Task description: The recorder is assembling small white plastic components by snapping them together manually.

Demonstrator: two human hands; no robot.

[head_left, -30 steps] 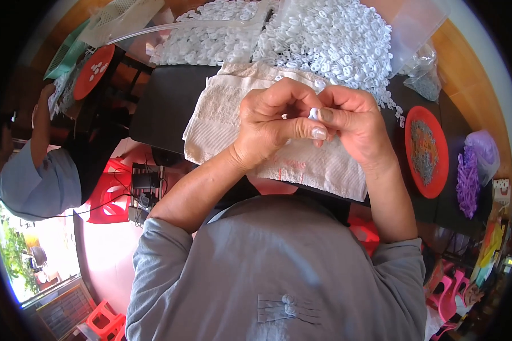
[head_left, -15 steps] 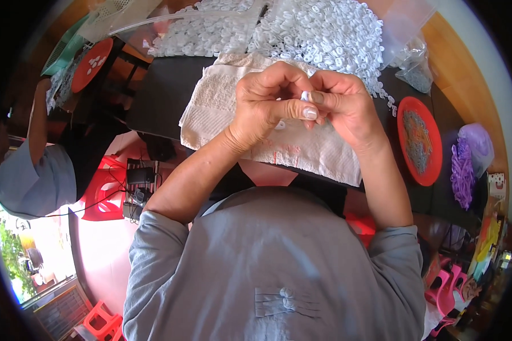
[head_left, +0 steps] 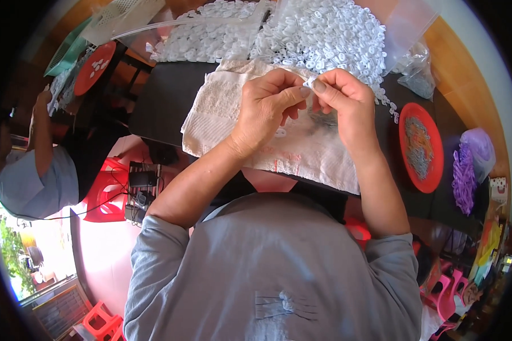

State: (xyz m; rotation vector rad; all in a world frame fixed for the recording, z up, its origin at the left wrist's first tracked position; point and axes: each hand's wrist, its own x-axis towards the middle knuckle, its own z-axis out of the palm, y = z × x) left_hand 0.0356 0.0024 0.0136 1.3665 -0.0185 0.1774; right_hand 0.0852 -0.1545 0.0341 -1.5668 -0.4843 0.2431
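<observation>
Though fingertips (head_left: pixel 320 86) partly cover it, the piece (head_left: pixel 309 82) (small) looks white.

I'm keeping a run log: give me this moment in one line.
left hand: pinches small white piece; right hand: pinches same piece; under hands: beige towel; beyond: white pile; towel's right: red plate

That towel (head_left: pixel 210 122) looks like rough, nubby cloth to me; the white pieces (head_left: pixel 330 40) are smooth plastic (slightly shiny from here), the red plate (head_left: pixel 426 184) glossy plastic, the dark tabletop (head_left: pixel 165 96) matt.
</observation>
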